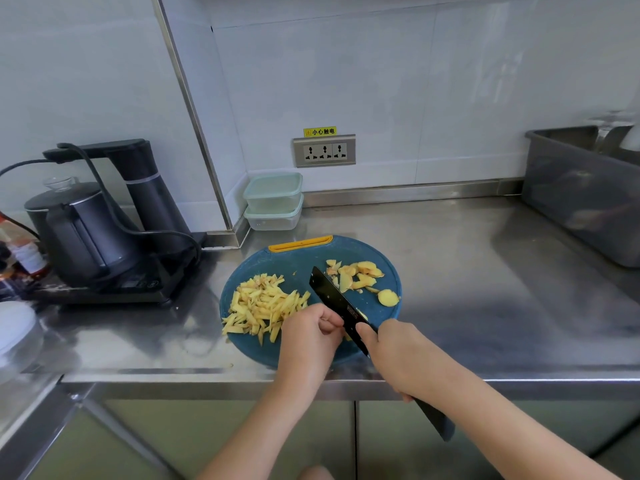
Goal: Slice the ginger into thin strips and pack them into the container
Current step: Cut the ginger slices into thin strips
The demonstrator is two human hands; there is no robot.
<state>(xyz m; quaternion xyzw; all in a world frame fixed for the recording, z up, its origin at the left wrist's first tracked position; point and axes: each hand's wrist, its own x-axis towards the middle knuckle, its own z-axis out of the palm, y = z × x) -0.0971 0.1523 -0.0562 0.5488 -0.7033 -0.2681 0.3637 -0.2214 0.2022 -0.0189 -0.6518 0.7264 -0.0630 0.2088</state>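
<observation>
Round blue cutting board [277,268] with an orange handle strip at its far edge, lying on a steel counter [467,271]; every place below given against this board. On its left half, a loose heap of pale yellow ginger strips [263,306]. On its far right part, a scatter of ginger slices and peel scraps [356,275], with one round ginger slice [388,297] nearer the right rim. Over the near middle of the board, left hand [308,341] curled, fingertips bent down and pressed together beside the blade; whatever sits under them mostly hidden, only a sliver of yellow showing. Right hand [401,358] at the board's near right edge, wrapped tight around the handle of a black knife [337,303], forefinger laid along the blade's spine. Blade angled away and leftward, tip between the strip heap and the slices. Beyond the board's far edge, against the wall, two stacked clear containers [273,202] with pale green lids, both lidded. Left of the board, a black kettle [79,230] on its black base. Far right of the board, a grey tub [581,202].
</observation>
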